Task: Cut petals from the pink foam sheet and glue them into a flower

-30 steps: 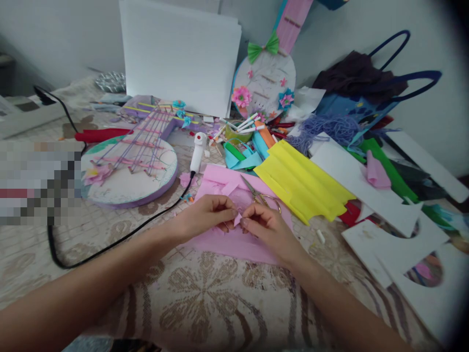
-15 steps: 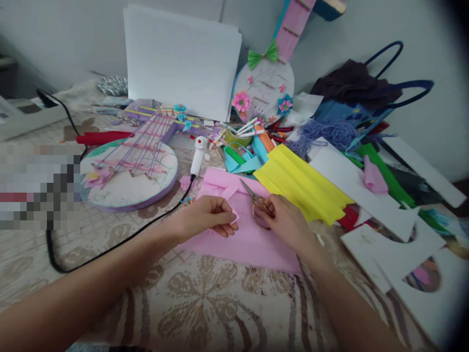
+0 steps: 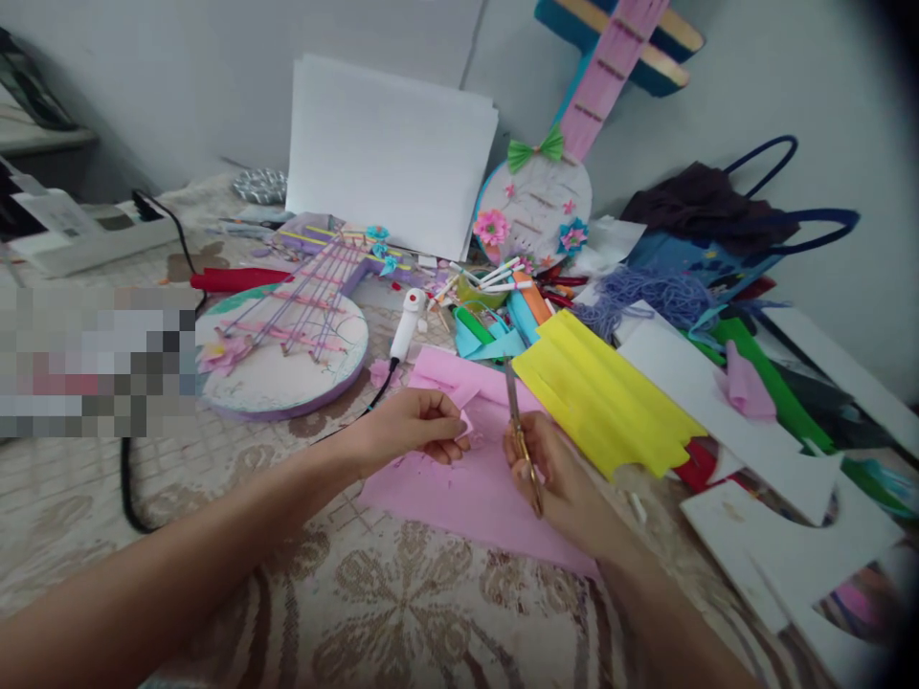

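My left hand (image 3: 431,428) is closed, pinching a small piece of pink paper (image 3: 466,422) between thumb and fingers. To its right, my right hand (image 3: 549,464) is wrapped round a pair of scissors (image 3: 514,402) with gold handles; the blades point away from me and look closed. Both hands are above a large sheet of pink crepe paper (image 3: 459,498), rolled at its far edge. A pink strip lies on it just beyond my left hand. The white glue gun (image 3: 408,327) rests past the sheet, its black cable running behind my left wrist.
A decorated stringed cardboard instrument (image 3: 287,364) lies at left; another (image 3: 535,215) leans on the wall. Yellow crepe paper (image 3: 610,397) and white cardboard offcuts (image 3: 761,536) lie at right. A blue bag (image 3: 718,254) and purple yarn (image 3: 638,299) are behind. A power strip (image 3: 100,234) is far left.
My right hand has turned the scissors so the blades point more straight away from me. My left hand keeps its pinch on the pink piece. The whole view has shifted slightly.
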A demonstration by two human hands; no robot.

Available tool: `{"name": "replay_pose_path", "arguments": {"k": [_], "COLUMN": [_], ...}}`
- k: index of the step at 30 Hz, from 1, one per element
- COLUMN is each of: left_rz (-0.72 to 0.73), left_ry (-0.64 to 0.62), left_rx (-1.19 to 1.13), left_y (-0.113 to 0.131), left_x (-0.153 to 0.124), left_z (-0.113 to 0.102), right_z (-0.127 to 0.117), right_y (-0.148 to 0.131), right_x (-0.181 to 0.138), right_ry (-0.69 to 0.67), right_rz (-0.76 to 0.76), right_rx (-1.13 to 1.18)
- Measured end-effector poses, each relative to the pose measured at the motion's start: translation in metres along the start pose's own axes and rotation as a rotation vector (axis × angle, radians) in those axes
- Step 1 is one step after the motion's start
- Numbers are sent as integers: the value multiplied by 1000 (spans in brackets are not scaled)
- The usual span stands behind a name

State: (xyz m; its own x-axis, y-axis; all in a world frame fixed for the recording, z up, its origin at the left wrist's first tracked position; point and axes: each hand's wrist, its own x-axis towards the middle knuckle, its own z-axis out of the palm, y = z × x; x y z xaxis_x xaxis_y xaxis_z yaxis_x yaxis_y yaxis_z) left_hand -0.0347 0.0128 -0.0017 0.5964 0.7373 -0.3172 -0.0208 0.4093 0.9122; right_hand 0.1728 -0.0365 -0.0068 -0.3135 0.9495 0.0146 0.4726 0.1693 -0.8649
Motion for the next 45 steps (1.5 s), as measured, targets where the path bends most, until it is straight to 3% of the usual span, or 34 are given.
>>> {"name": "replay_pose_path", "arguments": {"k": [3,14,45], "left_rz": [3,51,70], "left_ry": [36,30,89], "left_rx": [-33,-139,-208], "left_y": [0,2,4], "left_x": [0,0,0], "left_z": [-1,-4,0], "right_z": [7,13,18], "right_y": [-2,-4,-5], "right_x": [-4,-7,-7], "right_ry": [-112,-211,-192], "right_rz": [34,167,173], "right_rx": [5,187,116]}}
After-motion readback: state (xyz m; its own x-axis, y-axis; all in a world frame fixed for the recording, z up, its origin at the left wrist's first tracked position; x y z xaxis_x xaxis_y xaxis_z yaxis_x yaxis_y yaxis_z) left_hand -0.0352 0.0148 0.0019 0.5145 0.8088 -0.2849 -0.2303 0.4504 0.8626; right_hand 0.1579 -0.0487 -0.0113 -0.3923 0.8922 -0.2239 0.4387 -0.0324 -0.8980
